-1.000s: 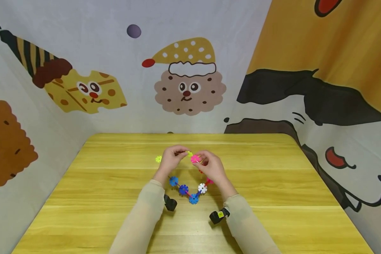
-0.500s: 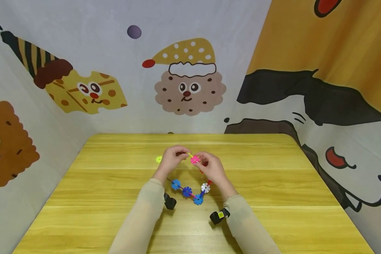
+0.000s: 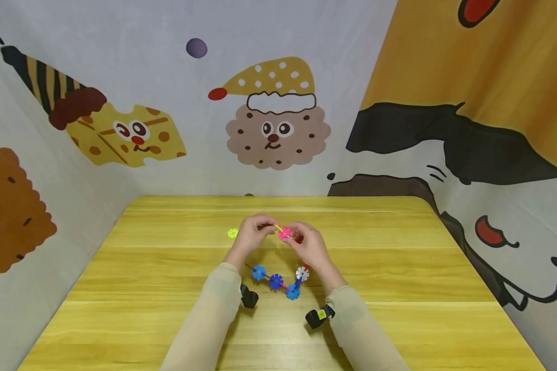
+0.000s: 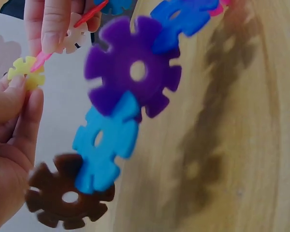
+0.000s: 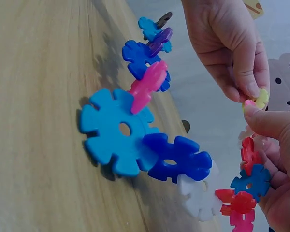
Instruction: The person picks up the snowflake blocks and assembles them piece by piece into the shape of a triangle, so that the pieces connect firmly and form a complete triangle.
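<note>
Above the table my left hand (image 3: pixel 251 234) pinches a notched yellow plastic disc (image 4: pixel 36 79) between thumb and fingers. Facing it, my right hand (image 3: pixel 312 246) pinches a pink notched disc (image 3: pixel 284 233), whose edge meets the yellow one. Whether their slots are locked together I cannot tell. A chain of interlocked discs hangs below the right hand and curves leftward. In it are a white disc (image 3: pixel 302 273), a light blue disc (image 5: pixel 104 121), a dark blue disc (image 3: pixel 276 281) and a purple disc (image 4: pixel 111 63). A brown disc (image 4: pixel 53 208) ends the chain. Fingers partly hide the pinched discs.
A loose yellow-green disc (image 3: pixel 232 233) lies on the wooden table (image 3: pixel 144 288), just left of my left hand. Behind the table's far edge hangs a cartoon-printed cloth (image 3: pixel 278 180). Black cameras sit at both wrists.
The hanging chain has swung slightly to the right and down. The yellow disc has turned edge-on and come closer to the pink disc. Both hands stay nearly in place.
</note>
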Demonstrator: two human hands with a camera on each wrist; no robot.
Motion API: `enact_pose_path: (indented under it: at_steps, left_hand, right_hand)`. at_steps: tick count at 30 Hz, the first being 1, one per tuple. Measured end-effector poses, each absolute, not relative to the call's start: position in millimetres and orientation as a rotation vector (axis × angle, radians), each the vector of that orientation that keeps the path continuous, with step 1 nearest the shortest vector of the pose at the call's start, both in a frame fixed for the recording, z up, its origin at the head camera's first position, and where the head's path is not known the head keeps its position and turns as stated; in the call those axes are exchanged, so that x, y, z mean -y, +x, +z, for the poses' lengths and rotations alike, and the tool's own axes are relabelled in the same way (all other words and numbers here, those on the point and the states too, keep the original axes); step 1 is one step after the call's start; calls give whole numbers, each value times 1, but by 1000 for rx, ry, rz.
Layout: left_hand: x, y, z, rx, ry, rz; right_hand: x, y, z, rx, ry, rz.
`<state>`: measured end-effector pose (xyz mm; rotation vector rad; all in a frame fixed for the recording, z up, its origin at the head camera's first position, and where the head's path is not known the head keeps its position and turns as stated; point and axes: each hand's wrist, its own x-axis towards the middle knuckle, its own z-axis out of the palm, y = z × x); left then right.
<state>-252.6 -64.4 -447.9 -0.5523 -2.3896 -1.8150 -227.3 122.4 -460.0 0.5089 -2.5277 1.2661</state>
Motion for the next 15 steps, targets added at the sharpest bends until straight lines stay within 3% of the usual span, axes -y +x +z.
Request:
enact_pose_path:
  at_steps: [15]
  left_hand:
    - [100, -253, -462, 2473, -363, -1637]
  right_hand:
    - [-128, -229, -465, 2502, 475, 1302]
